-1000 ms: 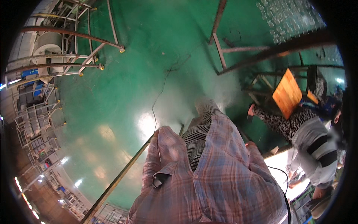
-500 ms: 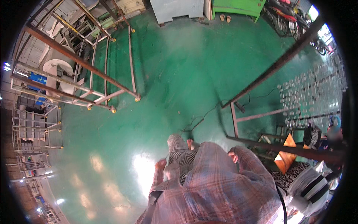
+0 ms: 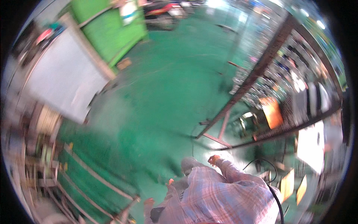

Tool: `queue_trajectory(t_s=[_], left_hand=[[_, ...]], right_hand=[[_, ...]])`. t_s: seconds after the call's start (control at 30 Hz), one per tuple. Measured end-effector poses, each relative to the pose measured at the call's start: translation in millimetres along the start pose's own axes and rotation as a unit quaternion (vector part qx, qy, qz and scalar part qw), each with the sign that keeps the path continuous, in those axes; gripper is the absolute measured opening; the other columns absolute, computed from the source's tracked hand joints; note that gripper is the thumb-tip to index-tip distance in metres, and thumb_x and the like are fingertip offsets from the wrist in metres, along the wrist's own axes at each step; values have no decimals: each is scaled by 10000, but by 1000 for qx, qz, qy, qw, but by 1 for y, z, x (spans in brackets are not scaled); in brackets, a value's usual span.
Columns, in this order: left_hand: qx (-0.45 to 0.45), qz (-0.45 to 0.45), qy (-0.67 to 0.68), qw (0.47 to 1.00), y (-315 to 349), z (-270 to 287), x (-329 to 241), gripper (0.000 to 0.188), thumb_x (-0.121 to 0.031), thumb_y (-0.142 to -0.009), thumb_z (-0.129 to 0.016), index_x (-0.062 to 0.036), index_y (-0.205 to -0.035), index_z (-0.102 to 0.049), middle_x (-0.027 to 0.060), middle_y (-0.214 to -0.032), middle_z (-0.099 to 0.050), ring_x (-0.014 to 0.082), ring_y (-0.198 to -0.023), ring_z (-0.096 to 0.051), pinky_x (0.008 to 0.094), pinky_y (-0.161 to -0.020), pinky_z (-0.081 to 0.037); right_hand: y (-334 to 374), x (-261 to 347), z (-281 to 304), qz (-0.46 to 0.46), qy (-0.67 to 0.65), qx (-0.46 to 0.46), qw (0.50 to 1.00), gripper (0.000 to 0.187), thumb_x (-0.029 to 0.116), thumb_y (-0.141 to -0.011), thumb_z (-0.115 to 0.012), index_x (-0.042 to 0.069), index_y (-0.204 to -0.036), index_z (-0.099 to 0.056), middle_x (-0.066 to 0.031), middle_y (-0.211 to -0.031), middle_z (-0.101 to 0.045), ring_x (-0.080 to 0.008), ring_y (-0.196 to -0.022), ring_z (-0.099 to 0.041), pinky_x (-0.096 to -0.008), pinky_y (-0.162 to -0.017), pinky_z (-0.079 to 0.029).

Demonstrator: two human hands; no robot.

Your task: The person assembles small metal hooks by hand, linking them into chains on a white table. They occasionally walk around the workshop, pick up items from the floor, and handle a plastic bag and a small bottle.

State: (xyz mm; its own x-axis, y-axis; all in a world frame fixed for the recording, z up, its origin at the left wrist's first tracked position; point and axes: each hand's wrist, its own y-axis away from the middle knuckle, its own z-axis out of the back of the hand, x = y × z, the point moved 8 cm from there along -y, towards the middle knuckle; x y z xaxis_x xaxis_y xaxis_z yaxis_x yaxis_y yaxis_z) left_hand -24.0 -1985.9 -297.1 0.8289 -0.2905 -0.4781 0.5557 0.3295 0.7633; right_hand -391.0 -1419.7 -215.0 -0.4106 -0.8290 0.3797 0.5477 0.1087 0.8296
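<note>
Fingers of the right hand curl loosely, seemingly around nothing, near a long brown metal frame. The left hand's grip, by a pale metal rack, is too blurry to tell. No handling looks started. The big flat grey cabinet, up top half a second ago, is now leftward.

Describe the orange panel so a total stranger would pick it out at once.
On the right, find the large dark metal frame slanting above the person's right hand. Through its opening, just above the lower bar, shows a tilted four-sided panel. Its strong orange colour sets it apart from the pale yellow boards lower down, outside the frame.
</note>
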Motion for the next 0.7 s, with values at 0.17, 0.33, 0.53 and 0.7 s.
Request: queue_trajectory(t_s=[0.17, 0.33, 0.53, 0.7], left_hand=[[-211, -111, -128, 963, -239, 284, -224, 445, -52, -762, -674, -15, -1190, -560, 147, -1019, -658, 291, -929, -634, 417, -752, -551], [-96, -176, 239, 950, -284, 262, -494, 530, 77, -723, -713, -51, -1213, -556, 191, -1034, -660, 229, -828, -653, 338, -650, -562], [153, -22, 20, 988, -348, 153, -603, 497, 37, -758, -694, -36, -1231, -558, 194, -1071, -652, 211, -816, -657, 295, -629, -545], [225, 26, -29, 974, -429, 186, -637, 327, -72, -809, -647, -23, -1131, -618, 174, -966, -675, 202, -766, -656, 308, -626, -536]], right_hand=[[-46, -96, 40, -197, 82, -197, 957, 216, 303, -781, -617, 138, -867, -725, -82, -885, -711, -233, -725, -690, -361, -656, -557], [-52, -25, 36, -268, 50, -71, 960, 236, 276, -776, -619, 126, -920, -730, -73, -959, -710, -243, -906, -675, -385, -745, -548], [-219, 244, 177, 34, -3, -78, 996, 345, 296, -834, -536, 121, -1107, -656, -178, -1124, -637, -348, -1060, -606, -435, -892, -477], [-274, 433, 329, 201, -97, -48, 974, 358, 292, -835, -563, 114, -1138, -633, -171, -1079, -643, -331, -1033, -607, -418, -881, -480]])
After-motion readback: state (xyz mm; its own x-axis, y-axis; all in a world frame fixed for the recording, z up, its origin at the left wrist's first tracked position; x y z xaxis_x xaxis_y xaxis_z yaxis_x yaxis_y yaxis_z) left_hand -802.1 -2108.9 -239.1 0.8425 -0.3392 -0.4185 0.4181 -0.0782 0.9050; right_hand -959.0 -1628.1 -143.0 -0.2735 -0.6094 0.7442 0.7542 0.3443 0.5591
